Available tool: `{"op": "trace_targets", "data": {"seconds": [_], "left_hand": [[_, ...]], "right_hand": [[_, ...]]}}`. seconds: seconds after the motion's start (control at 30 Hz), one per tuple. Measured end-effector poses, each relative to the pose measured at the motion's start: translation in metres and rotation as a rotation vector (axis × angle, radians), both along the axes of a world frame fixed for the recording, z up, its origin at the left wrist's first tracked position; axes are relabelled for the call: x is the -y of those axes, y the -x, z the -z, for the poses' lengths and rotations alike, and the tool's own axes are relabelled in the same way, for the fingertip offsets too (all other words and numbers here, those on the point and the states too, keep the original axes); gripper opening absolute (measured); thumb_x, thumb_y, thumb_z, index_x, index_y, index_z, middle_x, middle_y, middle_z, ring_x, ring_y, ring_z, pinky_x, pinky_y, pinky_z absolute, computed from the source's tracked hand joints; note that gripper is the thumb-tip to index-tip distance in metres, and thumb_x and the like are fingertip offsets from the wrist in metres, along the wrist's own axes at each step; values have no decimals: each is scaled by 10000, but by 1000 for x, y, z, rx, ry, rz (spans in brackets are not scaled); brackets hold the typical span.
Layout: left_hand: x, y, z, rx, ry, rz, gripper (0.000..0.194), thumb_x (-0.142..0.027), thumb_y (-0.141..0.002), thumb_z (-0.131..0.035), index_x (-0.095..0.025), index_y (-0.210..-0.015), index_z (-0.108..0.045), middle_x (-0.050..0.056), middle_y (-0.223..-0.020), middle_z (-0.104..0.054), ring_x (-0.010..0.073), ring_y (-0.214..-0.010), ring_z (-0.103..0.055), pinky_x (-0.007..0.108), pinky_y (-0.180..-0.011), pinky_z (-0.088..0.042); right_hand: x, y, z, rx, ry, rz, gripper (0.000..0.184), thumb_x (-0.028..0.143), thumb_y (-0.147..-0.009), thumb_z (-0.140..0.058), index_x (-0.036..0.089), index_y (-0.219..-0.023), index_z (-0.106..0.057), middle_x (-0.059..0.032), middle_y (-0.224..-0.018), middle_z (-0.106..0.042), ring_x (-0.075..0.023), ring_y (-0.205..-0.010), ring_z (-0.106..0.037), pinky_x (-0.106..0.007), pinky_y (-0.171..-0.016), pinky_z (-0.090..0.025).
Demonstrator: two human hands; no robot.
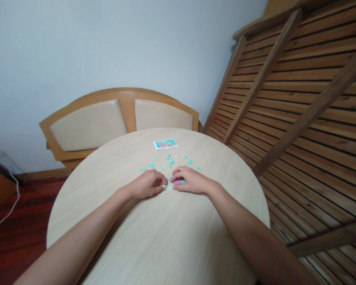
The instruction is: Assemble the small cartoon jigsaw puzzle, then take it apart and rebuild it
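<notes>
Near the middle of the round table (172, 233), my two hands face each other over small jigsaw pieces. My left hand (148, 184) is closed in a pinch, its thumb and fingertips at a small pale green puzzle piece (165, 186). Curled round a pink and teal patch of puzzle pieces (178, 182), my right hand (191, 180) has its thumb on the near side and its fingers on the far side. Loose teal pieces (171, 162) lie scattered just beyond both hands. A picture card (165, 144) with two cartoon figures on teal lies farther back.
A wooden headboard (127, 107) with cream padded panels stands behind the table against a pale wall (121, 43). Slatted wood (290, 118) leans close along the right side. A white cable (16, 198) runs down to the dark red floor (26, 213) at left.
</notes>
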State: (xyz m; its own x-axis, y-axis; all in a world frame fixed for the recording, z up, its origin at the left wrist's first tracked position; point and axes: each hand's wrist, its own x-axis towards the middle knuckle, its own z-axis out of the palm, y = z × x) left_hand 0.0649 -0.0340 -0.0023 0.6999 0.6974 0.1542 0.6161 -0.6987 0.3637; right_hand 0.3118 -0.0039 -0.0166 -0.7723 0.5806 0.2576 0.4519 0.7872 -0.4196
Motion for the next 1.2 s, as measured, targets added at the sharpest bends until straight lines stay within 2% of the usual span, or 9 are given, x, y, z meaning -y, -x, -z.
{"op": "trace_targets", "data": {"seconds": [0.27, 0.6, 0.8, 1.0, 1.1, 1.2], "left_hand": [[-5, 6, -4, 138, 118, 7, 238, -245, -947, -521, -178, -919, -748, 45, -901, -757, 152, -793, -647, 262, -811, -468], [-4, 6, 0, 179, 239, 93, 225, -263, -922, -559, -151, -889, -751, 50, -838, -758, 143, -745, -643, 235, -759, -485], [-3, -2, 7, 168, 191, 82, 198, -219, -911, -555, -156, -906, -743, 39, -828, -747, 138, -724, -640, 223, -735, -473], [1, -6, 3, 127, 110, 56, 204, -221, -924, -547, -165, -892, -742, 39, -834, -741, 148, -761, -644, 231, -761, -462], [3, -8, 0, 182, 128, 1, 201, -260, -936, -554, -176, -901, -733, 33, -850, -737, 153, -777, -643, 237, -757, -466], [4, -13, 1, 318, 88, -97, 206, -306, -946, -555, -179, -935, -718, 34, -892, -730, 167, -825, -644, 262, -789, -474]], "right_hand": [[4, 1, -9, -18, 49, -60, 243, 312, -789, -766, 210, -1008, -746, -64, -1066, -709, -224, -1047, -613, -363, -995, -426], [5, 2, -11, -13, 53, -73, 272, 334, -782, -776, 196, -1013, -737, -66, -1024, -714, -225, -1013, -624, -358, -958, -439], [5, 3, -10, -15, 36, -55, 272, 352, -787, -781, 197, -1005, -732, -68, -1031, -705, -230, -1021, -617, -351, -953, -442], [4, 3, -7, -34, 27, -59, 254, 370, -814, -756, 196, -998, -727, -68, -1040, -705, -224, -1023, -613, -352, -953, -441], [5, 6, -9, -88, 46, -69, 219, 363, -861, -706, 192, -996, -727, -64, -1029, -713, -211, -1021, -617, -342, -960, -434], [7, 9, -10, -142, 152, -49, 241, 395, -873, -684, 184, -982, -728, -43, -953, -724, -192, -939, -636, -312, -891, -455]]}}
